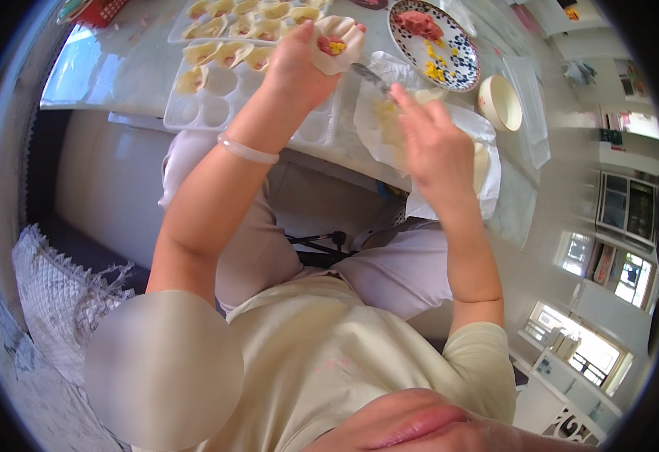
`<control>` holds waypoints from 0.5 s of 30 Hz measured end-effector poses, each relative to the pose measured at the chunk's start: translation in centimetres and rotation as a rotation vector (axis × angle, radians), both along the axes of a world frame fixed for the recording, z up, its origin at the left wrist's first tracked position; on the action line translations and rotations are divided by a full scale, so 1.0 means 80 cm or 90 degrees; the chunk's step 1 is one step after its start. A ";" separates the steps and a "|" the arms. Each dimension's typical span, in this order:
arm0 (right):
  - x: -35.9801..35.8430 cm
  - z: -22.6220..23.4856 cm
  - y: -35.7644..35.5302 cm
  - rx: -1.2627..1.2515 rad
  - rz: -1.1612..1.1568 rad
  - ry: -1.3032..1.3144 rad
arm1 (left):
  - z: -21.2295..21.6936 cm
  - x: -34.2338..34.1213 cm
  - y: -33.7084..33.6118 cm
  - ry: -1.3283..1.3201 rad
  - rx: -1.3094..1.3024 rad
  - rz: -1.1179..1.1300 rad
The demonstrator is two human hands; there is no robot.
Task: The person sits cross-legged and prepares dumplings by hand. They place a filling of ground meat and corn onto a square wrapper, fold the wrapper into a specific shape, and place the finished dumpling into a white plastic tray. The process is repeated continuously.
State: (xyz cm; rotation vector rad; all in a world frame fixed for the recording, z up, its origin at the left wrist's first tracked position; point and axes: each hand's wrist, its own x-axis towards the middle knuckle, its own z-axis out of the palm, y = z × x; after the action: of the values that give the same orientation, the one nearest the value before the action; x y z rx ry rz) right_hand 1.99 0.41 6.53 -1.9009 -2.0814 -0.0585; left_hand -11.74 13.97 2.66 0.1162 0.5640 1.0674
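My left hand [304, 66] is closed around the edge of a round dumpling wrapper [347, 36], which lies cupped on the fingers. Pink meat filling with yellow bits [332, 47] sits in its middle. My right hand [436, 143] grips a slim dark metal utensil [371, 77], whose tip points at the wrapper's lower edge; whether it is a spoon or a spreader I cannot tell. Beyond my left forearm, a white compartment tray [214, 111] holds several filled dumplings [233, 53]. Below my right hand lie pale wrappers [391, 120] on white plastic.
At the far right a patterned plate [461, 74] bears pink minced meat [420, 25] and yellow bits [435, 71]. Beside it stands a small cream bowl [500, 103], with a clear plastic lid or tray [529, 124] further right. A red basket [102, 12] is at the far left.
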 end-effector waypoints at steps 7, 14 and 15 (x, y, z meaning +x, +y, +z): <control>0.191 0.015 0.001 0.032 -0.389 0.021 | -0.019 0.002 -0.005 -0.089 0.192 -0.191; 0.241 0.001 0.013 -0.133 -0.478 -0.075 | -0.019 0.009 -0.016 -0.035 0.214 -0.245; 0.239 0.005 0.012 -0.126 -0.488 -0.066 | -0.021 0.008 -0.015 -0.039 0.211 -0.248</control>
State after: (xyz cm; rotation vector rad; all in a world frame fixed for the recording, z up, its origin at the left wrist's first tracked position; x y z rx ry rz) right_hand 21.11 1.35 6.93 -2.7577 -1.3273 -0.1292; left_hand -11.10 12.73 0.97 0.4637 0.2888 0.7727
